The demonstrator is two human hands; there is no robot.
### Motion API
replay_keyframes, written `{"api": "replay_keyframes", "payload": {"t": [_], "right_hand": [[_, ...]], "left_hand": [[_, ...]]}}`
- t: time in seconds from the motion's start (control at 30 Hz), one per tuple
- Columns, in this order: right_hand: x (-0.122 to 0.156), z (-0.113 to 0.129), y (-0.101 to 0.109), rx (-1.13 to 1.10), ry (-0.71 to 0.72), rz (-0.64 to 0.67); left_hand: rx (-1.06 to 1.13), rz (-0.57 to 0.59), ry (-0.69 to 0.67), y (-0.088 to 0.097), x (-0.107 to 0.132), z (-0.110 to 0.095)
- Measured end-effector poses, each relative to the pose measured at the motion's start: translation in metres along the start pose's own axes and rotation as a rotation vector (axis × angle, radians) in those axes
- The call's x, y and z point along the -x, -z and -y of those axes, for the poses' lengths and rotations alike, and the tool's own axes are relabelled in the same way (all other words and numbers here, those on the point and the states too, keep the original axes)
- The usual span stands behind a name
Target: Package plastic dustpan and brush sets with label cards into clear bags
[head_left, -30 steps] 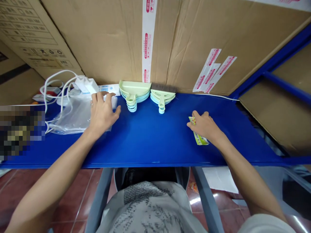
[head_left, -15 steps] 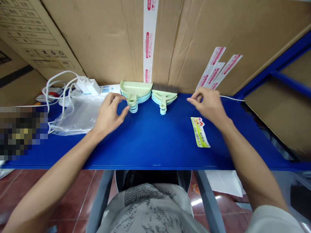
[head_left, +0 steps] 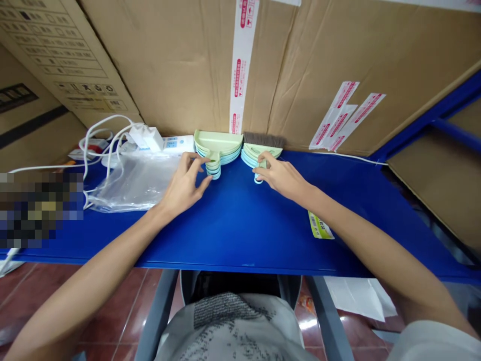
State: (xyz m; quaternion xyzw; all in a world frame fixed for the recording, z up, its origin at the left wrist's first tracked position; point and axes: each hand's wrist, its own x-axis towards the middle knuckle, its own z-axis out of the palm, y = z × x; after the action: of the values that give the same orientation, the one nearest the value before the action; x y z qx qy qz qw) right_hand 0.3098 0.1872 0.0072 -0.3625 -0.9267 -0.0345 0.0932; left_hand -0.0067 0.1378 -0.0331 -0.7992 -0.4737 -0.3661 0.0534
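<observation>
A stack of dustpans (head_left: 221,142), pale green above light blue, stands against the cardboard at the back of the blue table. My left hand (head_left: 187,183) is beside their handles, thumb and fingers apart; whether a fingertip touches cannot be made out. Just right of the dustpans lie stacked hand brushes (head_left: 276,151), a green one uppermost with blue beneath and dark bristles toward the cardboard. The thumb and fingers of my right hand (head_left: 280,175) close about the top brush's handle, partly hiding it. A yellow-green printed label card (head_left: 320,228) lies under my right forearm.
Clear plastic bags (head_left: 137,183) lie on the left of the blue table (head_left: 244,230). Behind them are a white power strip (head_left: 180,145), plugs and looped white cables (head_left: 90,143). Tall cardboard (head_left: 184,65) borders the back, and a blue metal frame (head_left: 432,123) stands at right.
My right hand has moved left from open table to the top brush's handle. My left hand stays by the dustpan handles. The view has shifted slightly.
</observation>
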Motion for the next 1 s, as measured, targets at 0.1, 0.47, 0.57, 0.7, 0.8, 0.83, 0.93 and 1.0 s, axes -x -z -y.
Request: {"api": "replay_keyframes", "payload": {"t": [0.1, 0.47, 0.57, 0.7, 0.8, 0.83, 0.93, 1.0], "right_hand": [[0.000, 0.003, -0.003, 0.107, 0.027, -0.007], [0.002, 0.014, -0.006, 0.288, 0.022, 0.077], [0.001, 0.015, -0.008, 0.287, 0.035, 0.099], [0.000, 0.017, -0.004, 0.332, 0.066, 0.092], [0.007, 0.013, 0.006, 0.337, 0.052, 0.054], [0.011, 0.009, 0.010, 0.330, 0.029, 0.019], [0.026, -0.011, 0.019, 0.283, -0.068, -0.149], [0.037, -0.026, 0.021, 0.229, -0.130, -0.256]], "left_hand": [[0.022, 0.004, -0.013, -0.001, 0.000, 0.001], [0.105, -0.018, -0.034, -0.004, 0.001, 0.001], [0.113, -0.013, -0.030, -0.004, 0.001, 0.001], [0.095, -0.020, -0.009, -0.004, 0.000, -0.001], [0.082, -0.038, -0.003, -0.001, 0.000, -0.003], [0.075, -0.054, -0.003, 0.000, 0.000, -0.004], [0.046, -0.090, -0.013, 0.002, 0.000, -0.007], [0.033, -0.089, -0.023, 0.003, -0.001, -0.009]]}}
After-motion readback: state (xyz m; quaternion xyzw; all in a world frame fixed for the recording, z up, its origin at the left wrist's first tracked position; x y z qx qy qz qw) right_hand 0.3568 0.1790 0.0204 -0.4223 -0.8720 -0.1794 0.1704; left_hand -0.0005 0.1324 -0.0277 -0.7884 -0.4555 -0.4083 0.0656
